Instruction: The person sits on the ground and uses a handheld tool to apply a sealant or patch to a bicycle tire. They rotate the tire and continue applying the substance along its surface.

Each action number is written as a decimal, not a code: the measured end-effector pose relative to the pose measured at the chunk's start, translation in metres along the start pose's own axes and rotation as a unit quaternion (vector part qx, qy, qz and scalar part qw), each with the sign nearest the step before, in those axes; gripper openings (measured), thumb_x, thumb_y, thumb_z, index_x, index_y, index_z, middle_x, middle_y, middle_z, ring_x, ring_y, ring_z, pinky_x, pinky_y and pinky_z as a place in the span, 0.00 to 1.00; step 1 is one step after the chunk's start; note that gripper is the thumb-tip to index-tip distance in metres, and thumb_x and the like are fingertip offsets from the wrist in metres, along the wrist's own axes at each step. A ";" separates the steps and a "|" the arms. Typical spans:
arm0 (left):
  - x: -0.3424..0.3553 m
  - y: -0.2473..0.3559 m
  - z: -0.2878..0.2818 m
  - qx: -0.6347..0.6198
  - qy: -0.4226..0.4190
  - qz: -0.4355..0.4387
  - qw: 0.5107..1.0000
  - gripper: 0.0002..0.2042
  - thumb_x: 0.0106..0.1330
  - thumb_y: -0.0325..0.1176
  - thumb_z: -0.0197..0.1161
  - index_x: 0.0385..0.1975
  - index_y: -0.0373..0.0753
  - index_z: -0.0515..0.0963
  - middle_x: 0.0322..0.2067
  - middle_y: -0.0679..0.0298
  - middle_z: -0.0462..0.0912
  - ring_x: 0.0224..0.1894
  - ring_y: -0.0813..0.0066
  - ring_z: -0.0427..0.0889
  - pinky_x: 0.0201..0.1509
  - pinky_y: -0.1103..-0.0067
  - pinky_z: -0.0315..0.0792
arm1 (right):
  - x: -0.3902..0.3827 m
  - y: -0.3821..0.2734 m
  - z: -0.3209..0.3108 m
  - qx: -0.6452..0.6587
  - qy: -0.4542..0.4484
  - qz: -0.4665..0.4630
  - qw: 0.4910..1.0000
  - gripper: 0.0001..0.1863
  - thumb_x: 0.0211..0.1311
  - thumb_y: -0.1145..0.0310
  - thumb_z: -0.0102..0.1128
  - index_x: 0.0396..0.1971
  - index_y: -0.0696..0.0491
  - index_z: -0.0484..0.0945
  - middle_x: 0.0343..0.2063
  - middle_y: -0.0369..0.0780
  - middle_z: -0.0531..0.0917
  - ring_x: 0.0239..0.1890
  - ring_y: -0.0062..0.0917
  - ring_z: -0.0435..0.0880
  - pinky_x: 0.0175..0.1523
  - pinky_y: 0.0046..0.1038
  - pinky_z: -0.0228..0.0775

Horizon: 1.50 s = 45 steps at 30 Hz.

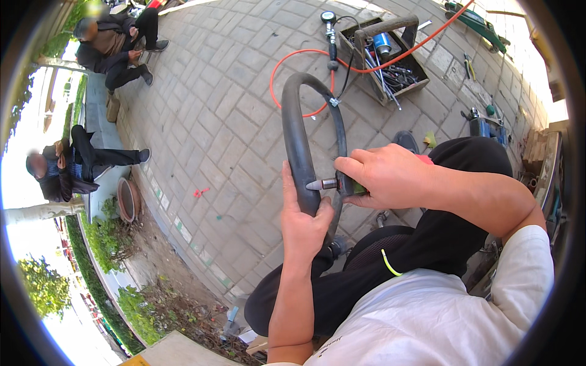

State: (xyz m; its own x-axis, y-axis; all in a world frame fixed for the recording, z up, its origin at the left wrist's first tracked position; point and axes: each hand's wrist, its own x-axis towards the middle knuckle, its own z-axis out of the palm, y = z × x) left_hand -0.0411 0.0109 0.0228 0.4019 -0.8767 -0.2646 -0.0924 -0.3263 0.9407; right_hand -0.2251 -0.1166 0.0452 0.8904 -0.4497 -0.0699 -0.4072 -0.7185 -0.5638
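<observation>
While left hand point(303, 227) is wrapped round inner tube point(293, 116): tube held up in front, rounded out — airing looks done
Right hand point(390, 177): pinching metal-tipped tool point(328, 183), tip at tube wall — seems mid-step
Air clip point(334, 102): not yet off

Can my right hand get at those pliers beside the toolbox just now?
Probably not straight away: your right hand is holding a tool at the tube, and the pliers lie out beyond your knee. Nothing much seems to block the way, so freeing that hand and leaning forward might do it.
</observation>
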 end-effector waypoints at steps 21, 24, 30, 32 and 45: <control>-0.009 -0.009 -0.007 0.018 0.003 -0.018 1.000 0.48 0.65 0.20 0.66 0.84 0.47 0.48 0.43 0.69 0.80 0.30 0.85 0.76 0.32 0.83 0.74 | 0.007 -0.004 -0.003 -0.001 0.024 -0.012 1.000 0.25 0.59 0.51 0.74 0.44 0.54 0.76 0.33 0.45 0.84 0.33 0.47 0.88 0.36 0.44 0.82; -0.004 0.005 -0.002 0.076 -0.017 0.026 0.997 0.48 0.65 0.25 0.68 0.84 0.48 0.48 0.48 0.66 0.82 0.43 0.77 0.78 0.54 0.81 0.74 | -0.005 -0.004 -0.009 -0.004 0.047 0.000 0.999 0.29 0.55 0.52 0.78 0.49 0.55 0.77 0.34 0.46 0.84 0.34 0.46 0.88 0.38 0.44 0.81; -0.006 -0.014 0.001 0.074 -0.036 0.037 0.996 0.50 0.66 0.27 0.66 0.85 0.54 0.42 0.41 0.52 0.84 0.37 0.65 0.81 0.50 0.75 0.77 | -0.003 -0.005 -0.001 -0.020 0.052 -0.003 0.998 0.30 0.52 0.55 0.80 0.49 0.56 0.78 0.35 0.46 0.84 0.34 0.45 0.88 0.39 0.42 0.80; -0.008 -0.011 0.004 0.079 -0.033 0.036 0.996 0.50 0.65 0.27 0.66 0.85 0.53 0.42 0.41 0.52 0.84 0.36 0.64 0.80 0.50 0.75 0.77 | -0.004 -0.004 -0.003 -0.021 0.047 0.000 0.999 0.30 0.51 0.55 0.80 0.49 0.56 0.78 0.34 0.45 0.84 0.34 0.44 0.88 0.39 0.42 0.80; -0.016 -0.010 0.003 0.085 -0.061 0.012 0.994 0.51 0.64 0.29 0.68 0.84 0.50 0.42 0.41 0.42 0.85 0.44 0.45 0.87 0.52 0.65 0.78 | -0.005 -0.018 -0.004 -0.024 0.038 -0.022 0.999 0.33 0.51 0.54 0.79 0.53 0.56 0.77 0.34 0.46 0.84 0.36 0.44 0.88 0.39 0.42 0.81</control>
State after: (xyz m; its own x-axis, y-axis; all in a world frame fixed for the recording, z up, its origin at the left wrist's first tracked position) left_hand -0.0496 0.0270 0.0166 0.2849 -0.9178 -0.2767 -0.2576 -0.3513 0.9001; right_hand -0.2230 -0.1036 0.0589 0.8900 -0.4557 0.0174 -0.3797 -0.7615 -0.5253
